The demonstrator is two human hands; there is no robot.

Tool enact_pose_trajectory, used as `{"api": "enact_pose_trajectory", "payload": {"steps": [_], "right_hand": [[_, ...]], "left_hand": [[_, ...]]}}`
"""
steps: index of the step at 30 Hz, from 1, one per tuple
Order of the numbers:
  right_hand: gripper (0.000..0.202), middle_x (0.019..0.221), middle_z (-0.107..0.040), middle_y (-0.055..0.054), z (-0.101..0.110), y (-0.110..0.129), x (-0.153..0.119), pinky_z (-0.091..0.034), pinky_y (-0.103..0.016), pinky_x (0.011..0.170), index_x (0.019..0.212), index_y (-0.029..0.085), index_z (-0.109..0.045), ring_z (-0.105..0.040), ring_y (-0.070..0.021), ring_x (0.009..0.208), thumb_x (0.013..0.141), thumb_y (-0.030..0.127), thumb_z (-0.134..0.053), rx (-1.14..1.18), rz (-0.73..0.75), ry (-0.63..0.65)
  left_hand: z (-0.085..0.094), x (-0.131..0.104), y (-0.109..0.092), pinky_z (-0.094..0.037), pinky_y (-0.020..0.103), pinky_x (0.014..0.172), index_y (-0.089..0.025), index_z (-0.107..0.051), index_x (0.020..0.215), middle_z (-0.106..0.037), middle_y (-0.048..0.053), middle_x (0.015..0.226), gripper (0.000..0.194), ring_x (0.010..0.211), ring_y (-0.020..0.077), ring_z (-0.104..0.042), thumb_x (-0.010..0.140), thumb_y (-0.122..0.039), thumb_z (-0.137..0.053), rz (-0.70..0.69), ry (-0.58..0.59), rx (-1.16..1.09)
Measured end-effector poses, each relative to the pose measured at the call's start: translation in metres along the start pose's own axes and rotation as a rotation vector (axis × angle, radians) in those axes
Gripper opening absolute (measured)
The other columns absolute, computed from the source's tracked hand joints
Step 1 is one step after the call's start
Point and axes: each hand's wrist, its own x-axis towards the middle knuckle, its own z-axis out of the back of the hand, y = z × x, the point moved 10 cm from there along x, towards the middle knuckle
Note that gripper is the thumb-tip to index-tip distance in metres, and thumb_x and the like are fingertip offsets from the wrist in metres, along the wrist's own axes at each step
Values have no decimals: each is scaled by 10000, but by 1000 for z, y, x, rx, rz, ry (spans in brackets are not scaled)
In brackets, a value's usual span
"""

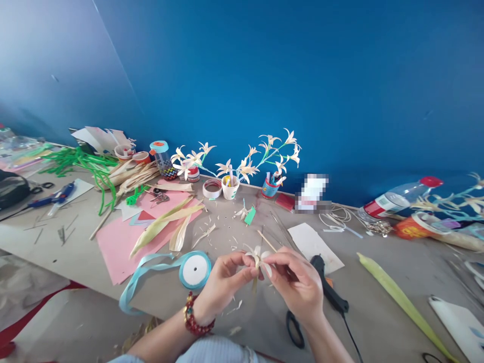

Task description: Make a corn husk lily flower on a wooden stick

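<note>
Between my two hands is a small cream flower [257, 253] with narrow petals spread outward. My left hand [229, 276], with red beads at the wrist, pinches its base between thumb and fingertips. The fingertips of my right hand [300, 282] close on a petal at the flower's right side. A roll of light blue ribbon [195, 269] lies beside my left hand, its loose end trailing left. Just right of my right hand is a black glue gun [329, 287]. Black scissor handles [295, 328] show below that hand.
Finished flowers on stems [247, 169] stand in small cups along the blue wall. Pink paper [113, 252] and corn husks [162, 227] lie to the left, green pipe cleaners [102, 174] farther back. A plastic bottle [401, 199] and a green husk [404, 300] are at right.
</note>
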Motion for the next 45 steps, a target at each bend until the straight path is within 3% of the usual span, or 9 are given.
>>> {"api": "enact_pose_trajectory", "payload": {"steps": [35,42,45], "right_hand": [[172,710,-593,6,-5,15,0,-412,-201,462,948,221,-640,-527,-109,548,869,69,-619,-72,130,-19],[259,785,-555,8,3,10,-14,-411,-203,438,1066,221,-592,-431,-82,477,848,93,-643,-111,111,-143],[224,791,-564,3,2,9,-21,-432,-218,476,1024,219,-586,-453,-91,500,855,77,-622,-52,111,-151]], "left_hand": [[-4,1,-3,-428,255,749,-130,-654,736,-646,23,739,171,740,129,-569,817,-259,-732,-35,41,-57],[2,2,2,-432,238,777,-150,-695,759,-644,10,784,123,782,125,-571,812,-252,-741,-85,20,-8],[8,2,-1,-426,236,761,-159,-715,770,-622,10,774,121,775,125,-540,819,-268,-735,-156,-3,73]]}}
